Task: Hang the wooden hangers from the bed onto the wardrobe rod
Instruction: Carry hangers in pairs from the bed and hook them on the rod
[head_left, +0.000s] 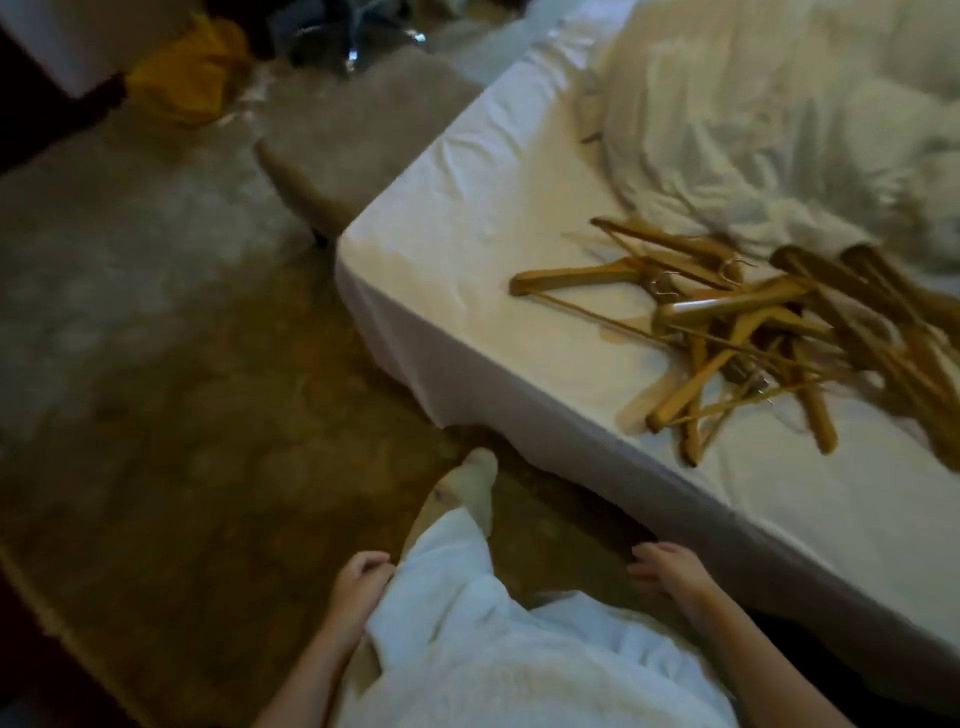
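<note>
Both hands low, left hand (358, 577) and right hand (667, 569) fingers loosely curled, empty; wooden hangers (737, 322) piled on bed (467, 208).
</note>
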